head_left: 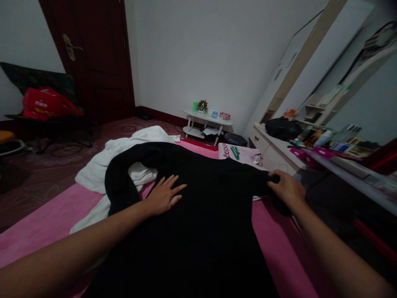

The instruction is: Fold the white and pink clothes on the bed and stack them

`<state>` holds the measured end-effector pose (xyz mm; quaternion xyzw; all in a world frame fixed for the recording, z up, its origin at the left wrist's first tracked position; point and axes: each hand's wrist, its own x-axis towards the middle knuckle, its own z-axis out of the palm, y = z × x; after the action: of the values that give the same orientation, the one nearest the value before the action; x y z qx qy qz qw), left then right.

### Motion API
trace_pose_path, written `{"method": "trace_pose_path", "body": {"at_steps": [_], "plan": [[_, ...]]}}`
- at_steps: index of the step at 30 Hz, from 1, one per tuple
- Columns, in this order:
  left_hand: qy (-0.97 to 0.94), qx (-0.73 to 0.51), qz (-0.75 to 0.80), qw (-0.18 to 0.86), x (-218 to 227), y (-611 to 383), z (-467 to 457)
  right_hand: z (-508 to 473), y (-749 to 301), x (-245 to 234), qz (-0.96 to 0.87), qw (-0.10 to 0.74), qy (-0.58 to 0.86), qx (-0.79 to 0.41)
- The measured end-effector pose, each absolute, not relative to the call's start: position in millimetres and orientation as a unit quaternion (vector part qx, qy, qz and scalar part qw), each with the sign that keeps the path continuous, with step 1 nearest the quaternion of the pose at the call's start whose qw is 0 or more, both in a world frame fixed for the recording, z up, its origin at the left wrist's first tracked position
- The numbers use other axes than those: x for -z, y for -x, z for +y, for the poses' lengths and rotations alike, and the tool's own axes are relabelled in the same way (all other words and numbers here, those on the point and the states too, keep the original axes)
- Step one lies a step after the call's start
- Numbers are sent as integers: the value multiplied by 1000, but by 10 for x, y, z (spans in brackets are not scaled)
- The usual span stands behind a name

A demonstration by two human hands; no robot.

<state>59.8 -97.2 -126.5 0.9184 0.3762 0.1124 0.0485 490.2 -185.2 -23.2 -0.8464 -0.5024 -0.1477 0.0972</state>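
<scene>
A black long-sleeved garment [204,198] lies spread over the pink bed cover [279,244]. My left hand [164,194] rests flat on its upper left part, fingers spread. At the right, my right hand [287,188] pinches the garment's sleeve, thumb and fingers closed on the black cloth near the bed's edge. The other sleeve curves out to the left over a crumpled white cloth [102,165]. Beyond the garment's right shoulder is a pale pink piece of clothing [226,151] with dark lettering and a green print.
A white dresser [263,138] with a black bag [283,128] and many small items stands at the right. Against the far wall is a small white table [207,118]. A red bag [46,104] sits on a chair at the left, near a dark door [93,54].
</scene>
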Motion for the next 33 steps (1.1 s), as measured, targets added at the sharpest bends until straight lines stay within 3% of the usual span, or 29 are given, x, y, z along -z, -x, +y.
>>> {"method": "trace_pose_path", "body": {"at_steps": [5,8,11,15,18,21,26,28,33], "plan": [[-918,-117,374,54,1250,-610,-989,-1599,-4808,213,-531,-34,830,169],[-920,-111,373,49,1261,-605,-982,-1461,-4510,233,-568,52,783,248],[-924,-99,368,43,1261,-609,-944,-1358,-4142,331,-683,149,680,221],[-930,-92,354,38,1229,-742,-871,-1304,-3757,732,-768,118,624,85],[-933,-92,346,46,1210,-990,-863,-1297,-3657,958,-761,71,644,2],[-932,-89,346,66,1234,-1256,-907,-1316,-3756,861,-766,62,639,-35],[-925,-117,357,64,1323,-1417,-964,-1478,-4366,415,-673,142,713,139],[-925,-119,355,67,1338,-1408,-961,-1576,-4733,347,-589,124,779,177],[-924,-119,357,64,1336,-1401,-954,-1791,-5529,400,-474,30,880,-27]]}}
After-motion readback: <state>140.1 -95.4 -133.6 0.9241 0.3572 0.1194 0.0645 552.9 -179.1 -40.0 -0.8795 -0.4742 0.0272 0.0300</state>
